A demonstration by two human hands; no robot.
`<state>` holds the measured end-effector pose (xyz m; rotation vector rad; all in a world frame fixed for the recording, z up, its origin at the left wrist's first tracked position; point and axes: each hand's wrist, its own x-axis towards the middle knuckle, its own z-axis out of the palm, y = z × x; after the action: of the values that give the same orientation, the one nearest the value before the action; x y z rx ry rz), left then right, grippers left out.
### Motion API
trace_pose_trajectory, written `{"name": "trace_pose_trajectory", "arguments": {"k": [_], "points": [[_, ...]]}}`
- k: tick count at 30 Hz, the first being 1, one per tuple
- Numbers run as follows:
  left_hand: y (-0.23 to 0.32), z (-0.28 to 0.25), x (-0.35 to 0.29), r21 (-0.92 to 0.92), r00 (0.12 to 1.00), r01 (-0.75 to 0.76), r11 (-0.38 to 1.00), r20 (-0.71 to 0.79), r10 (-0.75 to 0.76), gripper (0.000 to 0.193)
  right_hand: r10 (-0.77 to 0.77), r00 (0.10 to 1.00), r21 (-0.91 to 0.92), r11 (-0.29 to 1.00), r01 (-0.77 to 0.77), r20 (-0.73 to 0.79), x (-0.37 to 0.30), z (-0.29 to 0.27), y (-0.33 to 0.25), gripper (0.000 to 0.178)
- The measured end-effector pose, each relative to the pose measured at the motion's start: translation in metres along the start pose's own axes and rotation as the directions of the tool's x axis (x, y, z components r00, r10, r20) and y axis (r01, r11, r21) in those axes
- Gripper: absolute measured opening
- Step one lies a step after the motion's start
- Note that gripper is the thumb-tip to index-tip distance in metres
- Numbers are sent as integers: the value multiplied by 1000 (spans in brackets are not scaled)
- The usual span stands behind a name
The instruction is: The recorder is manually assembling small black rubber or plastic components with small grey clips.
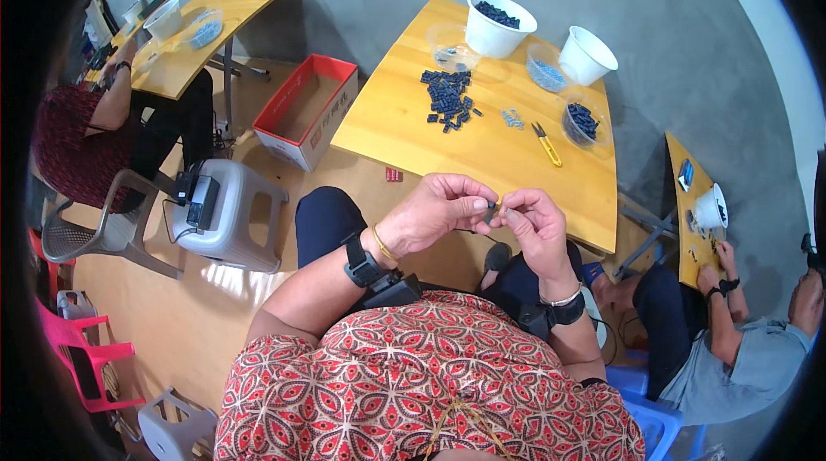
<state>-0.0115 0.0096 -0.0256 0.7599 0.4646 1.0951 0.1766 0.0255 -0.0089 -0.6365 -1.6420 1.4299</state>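
Piece (491, 212), small and dark, is pinched between the thumb and forefinger of the left hand (434, 213). The right hand (535, 228) is curled with its fingertips close together, right beside the piece; whether they grip it too, I cannot tell. Both hands are bare and raised over the lap, at the near edge of a yellow table (387, 121). A gold bangle (385, 242) and a black band (361, 263) circle the left wrist; another black band (568, 310) is on the right.

Straight beyond the left hand lies a loose pile (447, 97) of black pieces. Farther out from that hand stands a white bucket (492, 42) with more black pieces inside. Beyond the right hand are yellow snips (549, 149), with pale bits (512, 119) to their left and a clear tub (582, 123) of black pieces to their right. Farther from the right hand, a tub (545, 74) of blue bits sits beside a second white bucket (594, 59).

On the floor, out past the left hand and to its left, is a red and white box (294, 144). Other people sit at separate tables, well to the left of the left hand and well to the right of the right hand.
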Motion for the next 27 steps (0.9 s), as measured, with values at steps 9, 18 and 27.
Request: {"name": "trace_pose_trajectory", "arguments": {"k": [9, 18, 27], "points": [[5, 8, -1, -36, 1000, -8, 999, 28, 9, 17, -144, 989, -265, 954, 143, 15, 4, -4, -7, 12], [0, 9, -3, -94, 997, -51, 994, 47, 55, 15, -42, 998, -86, 996, 38, -41, 4, 3, -11, 12], [-3, 5, -3, -158, 999, -33, 987, 19, 37, 15, -151, 986, -232, 964, 132, -68, 8, 8, -11, 9]]}}
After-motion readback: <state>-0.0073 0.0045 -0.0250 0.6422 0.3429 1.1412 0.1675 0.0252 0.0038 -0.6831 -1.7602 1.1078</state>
